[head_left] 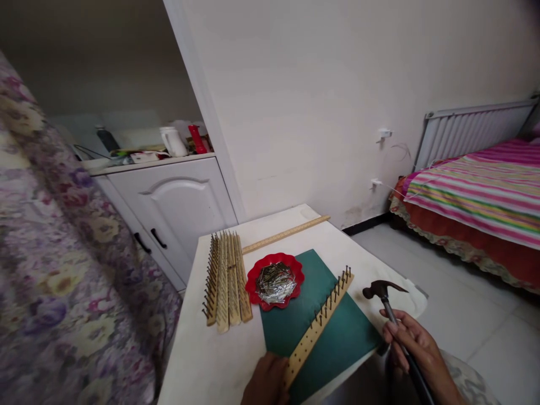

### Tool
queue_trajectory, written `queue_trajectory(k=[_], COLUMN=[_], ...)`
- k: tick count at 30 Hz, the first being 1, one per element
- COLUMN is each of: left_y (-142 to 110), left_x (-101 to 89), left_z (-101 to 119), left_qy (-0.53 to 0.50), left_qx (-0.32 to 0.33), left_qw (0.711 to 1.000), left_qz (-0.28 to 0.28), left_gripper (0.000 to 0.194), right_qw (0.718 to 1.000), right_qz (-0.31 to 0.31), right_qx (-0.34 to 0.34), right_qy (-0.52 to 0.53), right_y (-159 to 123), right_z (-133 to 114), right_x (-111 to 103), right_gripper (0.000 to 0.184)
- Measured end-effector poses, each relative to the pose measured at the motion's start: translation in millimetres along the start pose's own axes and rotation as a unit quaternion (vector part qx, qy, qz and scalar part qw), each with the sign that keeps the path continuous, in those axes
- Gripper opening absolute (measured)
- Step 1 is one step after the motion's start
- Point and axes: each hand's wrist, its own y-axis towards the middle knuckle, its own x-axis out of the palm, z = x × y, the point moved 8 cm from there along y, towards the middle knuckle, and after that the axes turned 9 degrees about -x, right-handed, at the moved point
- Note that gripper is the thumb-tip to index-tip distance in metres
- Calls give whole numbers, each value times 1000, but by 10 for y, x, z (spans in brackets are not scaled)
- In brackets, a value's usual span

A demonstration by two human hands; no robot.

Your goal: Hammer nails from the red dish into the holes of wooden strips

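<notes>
My left hand [266, 379] is closed around the near end of a wooden strip [310, 336] that lies slantwise across a green mat [352, 329]. Dark nails stand upright along the strip's far half, while its near half shows rows of holes. Over the table's right edge, my right hand [415, 343] grips a claw hammer [382, 289] by its dark handle, the head raised beside the strip's far end. A red scalloped bowl [252, 281] full of loose nails [276, 283] sits partly on the mat, beyond the left hand.
Several nail-studded strips [228, 281] lie side by side on the white table [189, 360], left of the bowl. Another long wooden strip [287, 233] lies near the back edge. A floral curtain [67, 270] and white cabinet [181, 208] are left; a bed [472, 185] stands right.
</notes>
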Motion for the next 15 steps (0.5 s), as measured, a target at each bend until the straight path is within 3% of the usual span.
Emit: queue_trajectory(k=[8,15], left_y=[326,423], left_x=[-352,-374], left_z=[306,275], left_qy=[37,52], left_qx=[-14,-15], left_qw=[999,998], left_qz=[18,27], left_gripper=[40,41], right_qw=[1000,1000], right_qz=[-14,11], right_qx=[4,18], right_qy=[8,17], right_y=[-24,-89], right_z=[-25,-123], right_x=[-45,-73], right_gripper=[39,43])
